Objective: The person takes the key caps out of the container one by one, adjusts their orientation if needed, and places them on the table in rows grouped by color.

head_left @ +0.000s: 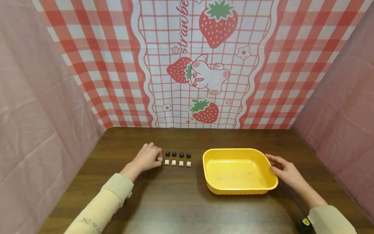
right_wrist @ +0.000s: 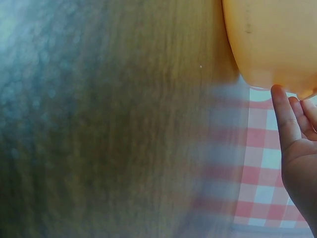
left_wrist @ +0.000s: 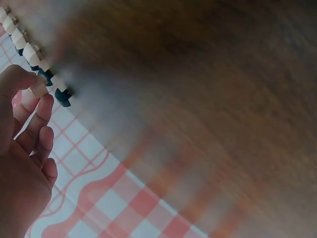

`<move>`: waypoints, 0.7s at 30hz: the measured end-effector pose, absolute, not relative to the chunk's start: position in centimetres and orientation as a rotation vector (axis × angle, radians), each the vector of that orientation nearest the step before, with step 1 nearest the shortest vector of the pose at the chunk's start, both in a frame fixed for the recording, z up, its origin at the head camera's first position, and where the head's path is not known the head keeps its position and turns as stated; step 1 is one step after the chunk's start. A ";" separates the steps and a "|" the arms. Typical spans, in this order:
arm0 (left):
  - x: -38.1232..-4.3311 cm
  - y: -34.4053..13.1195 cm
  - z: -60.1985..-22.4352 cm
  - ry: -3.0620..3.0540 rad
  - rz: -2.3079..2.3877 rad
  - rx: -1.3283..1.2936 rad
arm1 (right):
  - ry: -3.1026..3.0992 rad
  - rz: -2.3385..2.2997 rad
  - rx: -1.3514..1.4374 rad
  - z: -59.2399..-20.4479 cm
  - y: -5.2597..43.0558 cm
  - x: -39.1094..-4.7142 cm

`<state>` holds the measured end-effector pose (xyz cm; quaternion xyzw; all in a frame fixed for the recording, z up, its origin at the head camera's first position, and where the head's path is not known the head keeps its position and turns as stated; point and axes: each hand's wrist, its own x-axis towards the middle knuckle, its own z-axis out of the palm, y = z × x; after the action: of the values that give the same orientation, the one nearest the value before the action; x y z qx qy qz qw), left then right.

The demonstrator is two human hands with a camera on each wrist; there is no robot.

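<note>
My left hand (head_left: 147, 156) pinches a cream keycap (left_wrist: 38, 88) between thumb and fingertips at the left end of two short rows. The far row holds several black keycaps (head_left: 174, 154); the near one is made of several cream keycaps (head_left: 173, 162). On the right, a yellow plastic basin (head_left: 240, 189) stands on the table with nothing inside it. My right hand (head_left: 287, 171) touches the basin's right side near the rim, its fingers fairly straight. In the right wrist view, fingertips (right_wrist: 279, 94) meet the basin's outer wall.
Everything stands on a dark brown wooden table (head_left: 163, 208). A red-and-white checked cloth with strawberry prints (head_left: 193, 65) hangs behind its far edge. Pink cloth (head_left: 49, 97) hangs at both sides. A black wrist device (head_left: 305, 225) shows at the right sleeve.
</note>
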<state>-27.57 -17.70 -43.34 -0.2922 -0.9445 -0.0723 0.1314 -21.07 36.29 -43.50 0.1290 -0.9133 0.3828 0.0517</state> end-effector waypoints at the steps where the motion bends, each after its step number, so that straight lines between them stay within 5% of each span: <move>1: -27.6 -17.7 -43.4 -2.754 -0.206 -0.847 | -2.780 1.164 0.390 -43.5 36.3 -21.0; 21: -27.7 -18.3 -43.8 -2.806 -0.182 -0.827 | -2.756 1.175 0.417 -43.0 36.4 -21.1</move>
<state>-27.68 -18.31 -43.84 -0.2806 -0.9520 -0.0619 0.1053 -21.15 36.38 -43.00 0.1377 -0.9096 0.3876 0.0583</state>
